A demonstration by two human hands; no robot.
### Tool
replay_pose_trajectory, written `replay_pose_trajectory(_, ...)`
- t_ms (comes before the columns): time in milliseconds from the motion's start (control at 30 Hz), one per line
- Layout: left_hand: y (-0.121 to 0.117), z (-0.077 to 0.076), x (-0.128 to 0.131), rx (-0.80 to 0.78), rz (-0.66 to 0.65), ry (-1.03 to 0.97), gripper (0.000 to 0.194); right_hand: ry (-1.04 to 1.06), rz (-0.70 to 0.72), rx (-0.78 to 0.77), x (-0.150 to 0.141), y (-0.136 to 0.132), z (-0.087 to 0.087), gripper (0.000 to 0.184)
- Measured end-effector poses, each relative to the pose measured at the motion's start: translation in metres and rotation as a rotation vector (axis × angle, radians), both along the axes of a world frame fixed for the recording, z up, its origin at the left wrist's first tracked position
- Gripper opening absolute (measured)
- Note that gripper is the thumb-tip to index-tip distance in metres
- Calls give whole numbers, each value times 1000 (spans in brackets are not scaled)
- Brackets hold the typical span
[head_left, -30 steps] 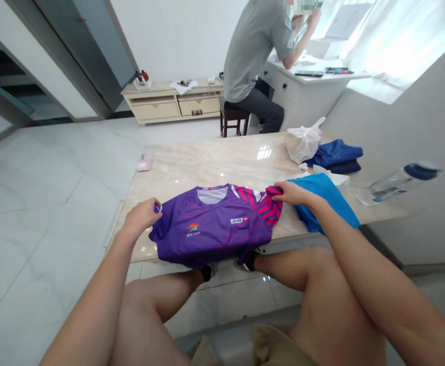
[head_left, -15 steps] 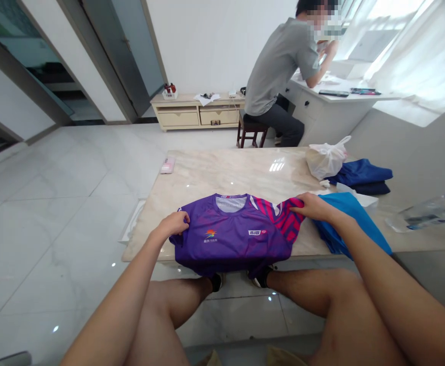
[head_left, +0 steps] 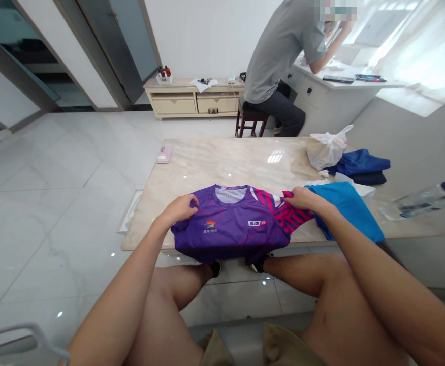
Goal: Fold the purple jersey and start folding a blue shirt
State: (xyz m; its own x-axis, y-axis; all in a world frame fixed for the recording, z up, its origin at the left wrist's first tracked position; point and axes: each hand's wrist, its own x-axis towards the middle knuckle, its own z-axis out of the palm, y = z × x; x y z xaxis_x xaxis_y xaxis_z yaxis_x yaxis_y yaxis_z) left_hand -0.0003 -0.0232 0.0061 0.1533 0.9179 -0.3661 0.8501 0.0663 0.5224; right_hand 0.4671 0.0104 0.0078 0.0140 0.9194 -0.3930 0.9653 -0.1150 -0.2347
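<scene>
the shirt (head_left: 230, 218) lies chest up at the near edge of the table (head_left: 207, 160), between the two hands, its neck opening toward the far side; its lower part droops over the edge, above the feet; the body is purple, with a small colourful logo on one side of the chest and a "big" mark on the other; the sleeve (head_left: 291, 216) on the right is striped pink and purple.

the left hand (head_left: 181, 209) has its fingers curled in, gripping the shirt at the plain purple shoulder; the right hand (head_left: 304, 197) holds a narrow pinch of cloth at the top of the striped sleeve; that sleeve reaches out to the blue cloth (head_left: 348, 208) just beside it, though whether one overlaps the other i cannot tell.

behind the blue cloth lie some white paper (head_left: 363, 190), a tied white bag (head_left: 325, 151) and a darker blue bundle (head_left: 363, 162) next to the bag; a clear bottle (head_left: 420, 202) with a dark lid is at the right; a pink packet (head_left: 164, 155) sits at the far left corner of the table.

beyond, a person (head_left: 274, 61) in a grey top sits on a dark stool (head_left: 252, 118), leaning on a white desk (head_left: 332, 99); a low cabinet (head_left: 175, 105) stands against the wall.
</scene>
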Motion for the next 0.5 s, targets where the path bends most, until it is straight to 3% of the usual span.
replay_pose_trajectory(100,1,1,10,-37,27,-387,41,422,-64,-165,-18,-3,6,51)
replay_pose_trajectory(167,4,-8,5,76,98,-399,42,502,-60,-176,-23,-3,4,46)
replay_pose_trajectory(267,6,-33,-14,252,81,-205,41,223,141,-40,-24,-5,-15,30)
replay_pose_trajectory(367,1,-62,-24,326,-135,-40,44,57,390,140,-33,-18,-47,45)
replay_pose_trajectory(500,-15,-93,-5,402,-333,117,59,-4,417,328,-59,-47,-93,73)
